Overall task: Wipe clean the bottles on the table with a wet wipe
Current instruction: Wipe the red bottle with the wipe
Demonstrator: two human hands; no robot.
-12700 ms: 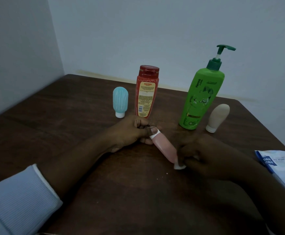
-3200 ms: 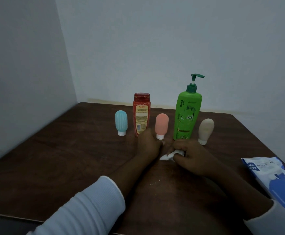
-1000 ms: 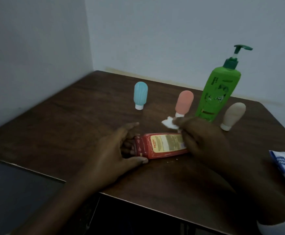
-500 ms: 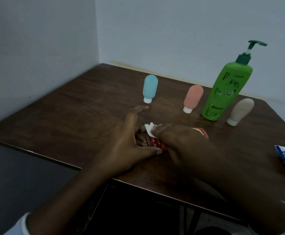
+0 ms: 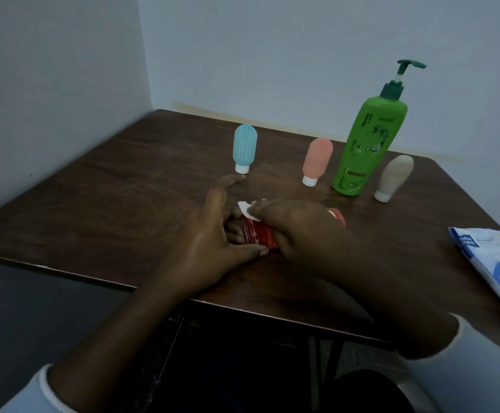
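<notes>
The red bottle (image 5: pixel 257 237) lies on its side on the brown table (image 5: pixel 108 204), mostly hidden under my hands. My left hand (image 5: pixel 213 242) holds its cap end, thumb and fingers curled round it, index finger stretched out. My right hand (image 5: pixel 299 228) lies over the bottle's body and presses a white wet wipe (image 5: pixel 247 209) onto it with curled fingers. Behind them stand a blue tube (image 5: pixel 244 148), a pink tube (image 5: pixel 316 160), a green pump bottle (image 5: pixel 368 144) and a beige tube (image 5: pixel 394 176).
A blue and white pack of wet wipes (image 5: pixel 494 263) lies at the table's right edge. The table's front edge runs just under my wrists. Walls close the left and far sides.
The red bottle went from standing in the row to lying in front of me. In the last second my right hand slid the wipe leftward along it towards the cap end.
</notes>
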